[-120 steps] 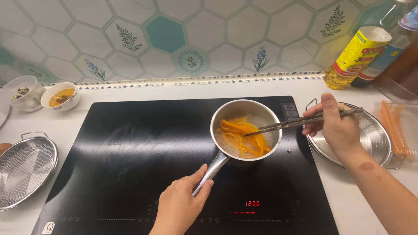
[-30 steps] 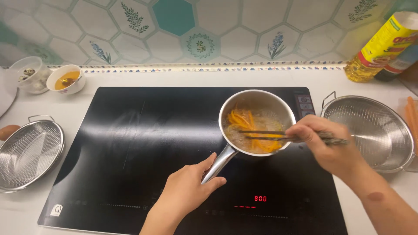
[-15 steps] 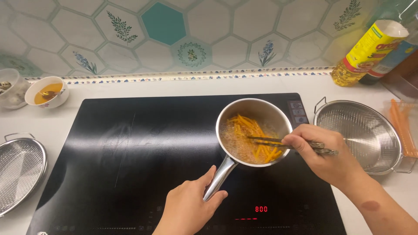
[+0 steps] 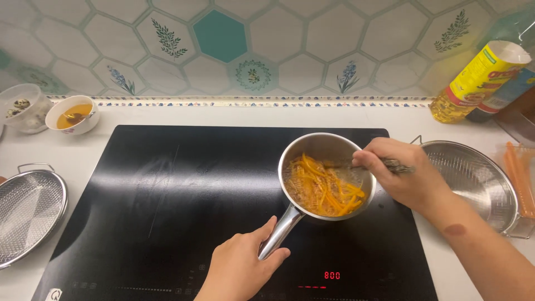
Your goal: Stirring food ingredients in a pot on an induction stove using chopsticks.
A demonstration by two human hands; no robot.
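Your left hand (image 4: 241, 267) is wrapped around the handle of the small steel saucepan (image 4: 326, 175), right of centre on the black induction hob (image 4: 167, 212). Your right hand (image 4: 404, 175) is closed on metal chopsticks (image 4: 397, 165), tips hidden behind the hand. Orange strips (image 4: 329, 192) simmer inside, so you look mid-stir. Next stirs call for a steady handle and gentle strokes. Right of the hob sits a steel colander (image 4: 479, 184).

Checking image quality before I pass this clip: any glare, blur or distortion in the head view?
Head view: mostly sharp; soft streaky reflections on the black cooktop; the right hand slightly motion-blurred over the saucepan; tiles bow towards the edges from the wide lens; left hand crisp on the handle.
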